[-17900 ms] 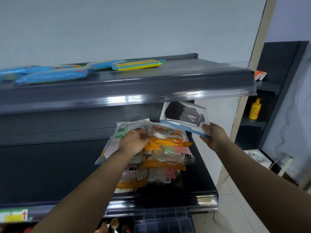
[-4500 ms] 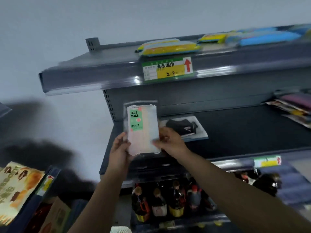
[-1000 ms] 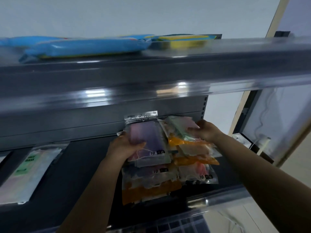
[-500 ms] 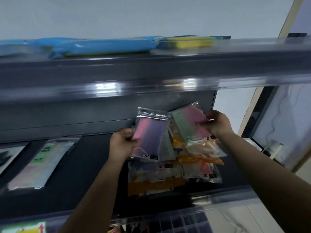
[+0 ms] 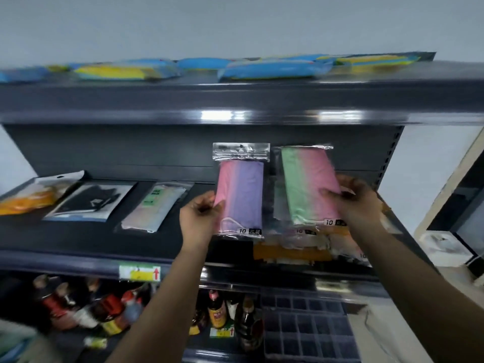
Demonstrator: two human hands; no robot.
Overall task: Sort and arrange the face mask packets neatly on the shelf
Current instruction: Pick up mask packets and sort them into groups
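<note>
My left hand (image 5: pixel 200 216) grips a pink-and-purple mask packet (image 5: pixel 242 195) by its left edge and holds it upright above the dark middle shelf (image 5: pixel 86 239). My right hand (image 5: pixel 356 203) grips a green-and-pink mask packet (image 5: pixel 305 184) by its right edge, also lifted. Below the two lies a loose pile of mask packets (image 5: pixel 296 250), orange and pale ones. Three packets lie in a row at the shelf's left: an orange packet (image 5: pixel 28 196), a black mask packet (image 5: pixel 91 203) and a pale "face mask" packet (image 5: pixel 155 208).
Blue and yellow packs (image 5: pixel 272 69) lie on the top shelf. Sauce bottles (image 5: pixel 217 310) stand on the lower shelf beside a dark plastic crate (image 5: pixel 303 326). A yellow price tag (image 5: pixel 140 273) sits on the middle shelf's front rail.
Both packets are raised higher off the pile and held more upright, side by side. The view has swung left and down, revealing the sorted row at left and the bottles below.
</note>
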